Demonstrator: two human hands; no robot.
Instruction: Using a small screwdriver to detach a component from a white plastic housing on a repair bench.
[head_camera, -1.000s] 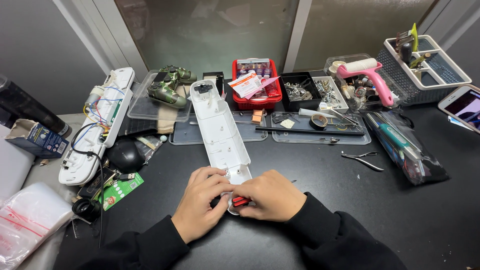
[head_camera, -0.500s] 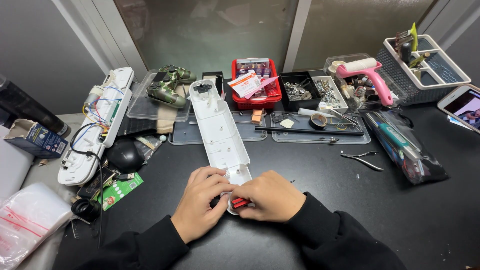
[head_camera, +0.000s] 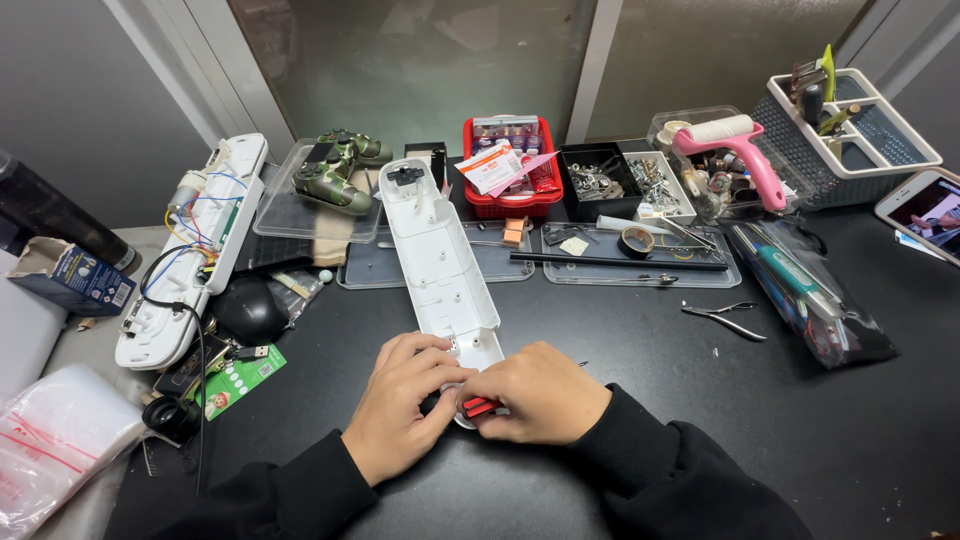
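Note:
A long white plastic housing shell (head_camera: 437, 258) lies lengthwise on the black table, its near end under my hands. My left hand (head_camera: 398, 405) curls against that near end, fingertips touching the shell. My right hand (head_camera: 543, 393) is closed over a small red-handled tool (head_camera: 480, 406), of which only a bit of red and black shows between my hands. The tool's tip and the shell's end are hidden by my fingers.
A second white housing with wires (head_camera: 190, 250) lies at the left, beside a black mouse (head_camera: 247, 310) and plastic bag (head_camera: 55, 445). Behind are a camouflage game controller (head_camera: 335, 172), red basket (head_camera: 510, 175), parts trays (head_camera: 640, 180), pink lint roller (head_camera: 735, 150), pliers (head_camera: 725, 318), phone (head_camera: 925, 215).
Both hands stay at the shell's near end with only slight finger shifts. The red-handled tool shows a little more between them.

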